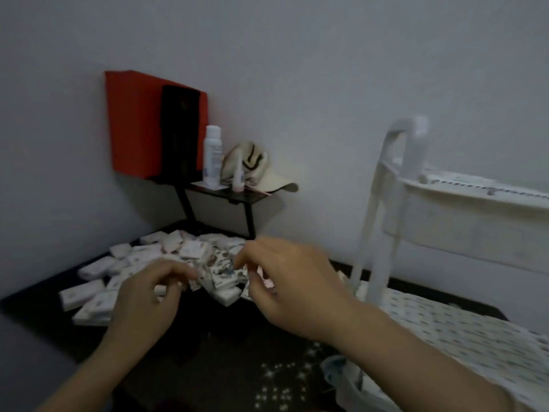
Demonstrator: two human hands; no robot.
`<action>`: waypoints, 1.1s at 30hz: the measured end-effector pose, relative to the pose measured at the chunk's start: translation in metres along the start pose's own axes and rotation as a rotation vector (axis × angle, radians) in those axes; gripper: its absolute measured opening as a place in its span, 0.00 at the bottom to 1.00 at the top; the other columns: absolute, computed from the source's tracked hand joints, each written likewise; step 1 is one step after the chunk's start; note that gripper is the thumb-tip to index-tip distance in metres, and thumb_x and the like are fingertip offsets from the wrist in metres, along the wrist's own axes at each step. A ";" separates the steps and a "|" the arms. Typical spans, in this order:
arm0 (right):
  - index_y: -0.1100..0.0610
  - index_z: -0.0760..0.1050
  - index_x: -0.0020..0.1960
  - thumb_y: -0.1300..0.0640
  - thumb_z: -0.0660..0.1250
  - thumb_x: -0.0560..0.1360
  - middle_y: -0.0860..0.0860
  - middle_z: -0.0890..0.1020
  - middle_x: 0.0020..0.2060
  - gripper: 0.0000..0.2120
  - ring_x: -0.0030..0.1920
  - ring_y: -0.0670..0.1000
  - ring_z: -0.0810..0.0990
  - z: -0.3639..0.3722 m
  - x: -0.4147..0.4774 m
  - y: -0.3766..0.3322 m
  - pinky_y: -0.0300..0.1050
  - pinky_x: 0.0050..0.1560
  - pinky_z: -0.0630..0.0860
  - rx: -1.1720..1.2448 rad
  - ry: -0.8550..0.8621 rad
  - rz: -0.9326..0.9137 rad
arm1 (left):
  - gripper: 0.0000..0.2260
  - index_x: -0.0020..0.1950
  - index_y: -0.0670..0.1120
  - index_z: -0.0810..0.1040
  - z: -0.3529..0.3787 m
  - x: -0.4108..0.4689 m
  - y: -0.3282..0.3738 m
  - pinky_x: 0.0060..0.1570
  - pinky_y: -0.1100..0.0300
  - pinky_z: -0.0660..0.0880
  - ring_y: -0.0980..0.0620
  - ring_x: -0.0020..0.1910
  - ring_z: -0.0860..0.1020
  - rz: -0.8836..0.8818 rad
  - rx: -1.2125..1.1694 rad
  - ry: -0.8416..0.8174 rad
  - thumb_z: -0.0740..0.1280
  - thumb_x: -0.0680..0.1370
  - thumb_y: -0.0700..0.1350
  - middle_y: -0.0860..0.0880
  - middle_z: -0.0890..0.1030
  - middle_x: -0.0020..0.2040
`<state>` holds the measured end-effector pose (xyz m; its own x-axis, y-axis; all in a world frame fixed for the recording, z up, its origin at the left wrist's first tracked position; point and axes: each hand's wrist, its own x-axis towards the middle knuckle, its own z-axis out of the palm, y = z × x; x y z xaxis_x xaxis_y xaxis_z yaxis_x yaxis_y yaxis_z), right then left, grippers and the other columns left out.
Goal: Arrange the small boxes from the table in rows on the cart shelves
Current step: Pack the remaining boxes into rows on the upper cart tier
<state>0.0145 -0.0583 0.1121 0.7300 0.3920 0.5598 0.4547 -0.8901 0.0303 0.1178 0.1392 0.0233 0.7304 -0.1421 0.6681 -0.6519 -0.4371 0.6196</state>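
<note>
Left hand (142,295) and right hand (291,281), fingers curled, meet the boxes (184,251) piled on the table (208,337); blur hides any grip. Right of the pile, the cart (475,230) holds rows (445,328).

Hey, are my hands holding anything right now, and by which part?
Cannot tell: left hand and right hand curl over the small boxes, but blur hides any grip.

The left hand (145,295) and right hand (292,281), fingers curled, reach into a heap of small boxes (98,295) on the far left part of the dark worktop (208,337). Blur hides any grasp. At its right edge, a white cart (383,233) carries rows (445,331) of boxes.
</note>
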 end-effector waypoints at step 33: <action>0.49 0.66 0.71 0.51 0.54 0.81 0.47 0.79 0.58 0.18 0.53 0.48 0.78 0.189 0.065 -0.003 0.44 0.49 0.77 0.171 -0.054 0.199 | 0.31 0.64 0.54 0.72 -0.042 -0.035 -0.147 0.52 0.65 0.71 0.66 0.57 0.70 -0.233 0.223 0.041 0.71 0.65 0.63 0.59 0.72 0.59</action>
<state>0.1566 0.0141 -0.0086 0.8376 0.2295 0.4958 0.3759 -0.9006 -0.2182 0.1794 0.2453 -0.0739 0.8431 0.0184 0.5375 -0.4039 -0.6381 0.6555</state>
